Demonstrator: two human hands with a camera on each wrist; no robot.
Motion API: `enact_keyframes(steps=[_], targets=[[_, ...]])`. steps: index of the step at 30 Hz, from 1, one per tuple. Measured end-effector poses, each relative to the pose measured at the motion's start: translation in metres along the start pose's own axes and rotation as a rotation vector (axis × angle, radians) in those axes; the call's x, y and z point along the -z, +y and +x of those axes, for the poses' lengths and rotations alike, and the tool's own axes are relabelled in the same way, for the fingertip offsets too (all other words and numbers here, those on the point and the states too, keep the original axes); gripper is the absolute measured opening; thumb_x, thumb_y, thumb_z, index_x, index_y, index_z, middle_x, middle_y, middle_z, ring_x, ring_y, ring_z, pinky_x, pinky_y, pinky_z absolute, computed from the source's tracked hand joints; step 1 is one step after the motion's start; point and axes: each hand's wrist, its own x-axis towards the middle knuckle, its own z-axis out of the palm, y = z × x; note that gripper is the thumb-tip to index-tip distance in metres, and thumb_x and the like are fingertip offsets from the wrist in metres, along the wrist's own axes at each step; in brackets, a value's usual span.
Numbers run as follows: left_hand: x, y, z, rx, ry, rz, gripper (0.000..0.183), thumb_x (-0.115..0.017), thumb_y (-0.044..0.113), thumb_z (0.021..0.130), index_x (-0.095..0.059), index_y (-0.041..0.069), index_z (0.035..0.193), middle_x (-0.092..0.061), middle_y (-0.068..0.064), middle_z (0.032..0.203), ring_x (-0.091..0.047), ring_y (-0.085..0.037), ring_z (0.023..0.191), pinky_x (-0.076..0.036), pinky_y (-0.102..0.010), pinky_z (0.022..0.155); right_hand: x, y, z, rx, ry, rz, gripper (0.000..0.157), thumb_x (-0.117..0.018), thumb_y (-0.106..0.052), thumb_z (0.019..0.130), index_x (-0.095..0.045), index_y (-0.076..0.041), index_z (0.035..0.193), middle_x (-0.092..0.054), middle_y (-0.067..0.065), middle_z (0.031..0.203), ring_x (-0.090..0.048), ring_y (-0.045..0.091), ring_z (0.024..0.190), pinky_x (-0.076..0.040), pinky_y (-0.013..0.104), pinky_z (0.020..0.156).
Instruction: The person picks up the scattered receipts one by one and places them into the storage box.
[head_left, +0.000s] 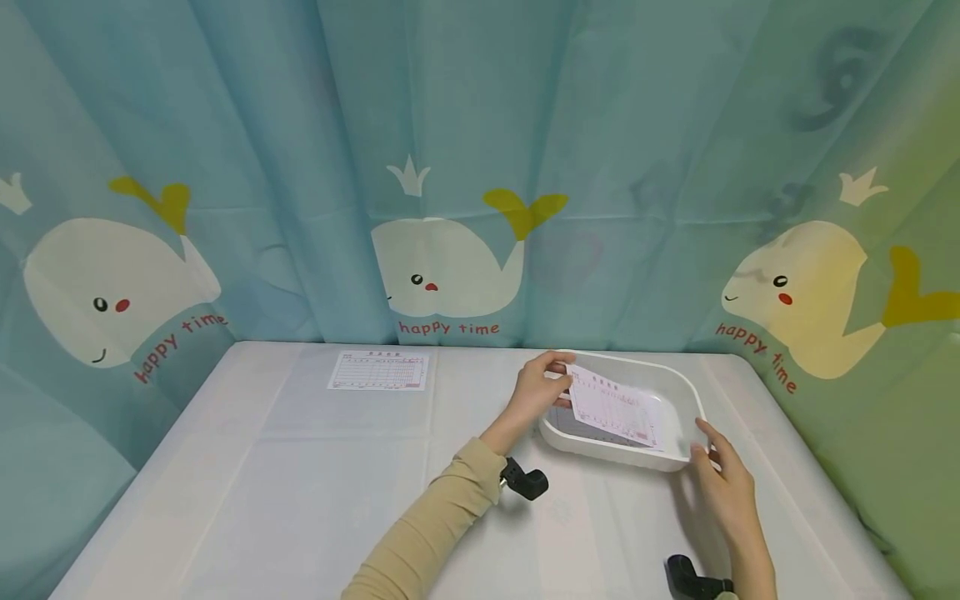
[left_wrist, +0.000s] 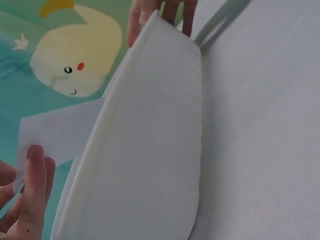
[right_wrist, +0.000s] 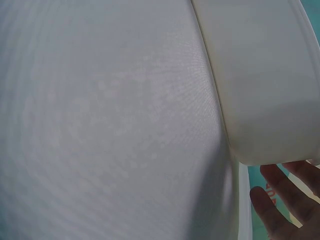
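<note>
Between its thumb and fingers my left hand (head_left: 536,390) pinches the left edge of a printed paper slip (head_left: 609,406). That slip tilts over a white plastic tray (head_left: 600,448), with more printed paper (head_left: 572,423) partly hidden beneath it. In the left wrist view the slip (left_wrist: 60,131) rises past the tray's rim, and the left hand (left_wrist: 31,200) is at its corner. My right hand (head_left: 726,479) holds the tray's near right corner, thumb on the near side and fingers at the right rim. From the right wrist, fingers of the right hand (right_wrist: 287,200) show against the tray's end (right_wrist: 270,90).
Another printed slip (head_left: 378,370) lies flat at the back left of the white-covered table (head_left: 330,500). A blue-green curtain (head_left: 465,100) with whale prints hangs right behind the table and along its sides. Each wrist wears a black camera mount (head_left: 527,481).
</note>
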Motion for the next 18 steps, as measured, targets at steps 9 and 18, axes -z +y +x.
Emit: enact_keyframes(steps=[9,18], targets=[[-0.0033,-0.0035,0.0000,-0.066,-0.017,0.056,0.035,-0.065,-0.001,0.086,-0.061,0.000,0.121,-0.061,-0.013,0.097,-0.061,-0.006,0.065,-0.057,-0.023,0.056,-0.0002,-0.0006,0.0006,0.007,0.001,-0.004,0.050,-0.037,-0.024,0.102,-0.033,-0.005,0.148,-0.028,0.030,0.152,-0.037,0.048,0.129,-0.032,0.064,0.105],[0.0027,0.0018,-0.0086,-0.146,0.014,0.265,0.036,-0.063,0.006,0.088,-0.062,0.007,0.124,-0.067,-0.013,0.115,-0.069,-0.024,0.096,-0.056,-0.020,0.071,0.0001,0.0007,0.0014,0.011,-0.004,-0.005,0.050,-0.037,-0.024,0.102,-0.033,-0.005,0.148,-0.029,0.031,0.151,-0.037,0.048,0.128,-0.032,0.064,0.105]])
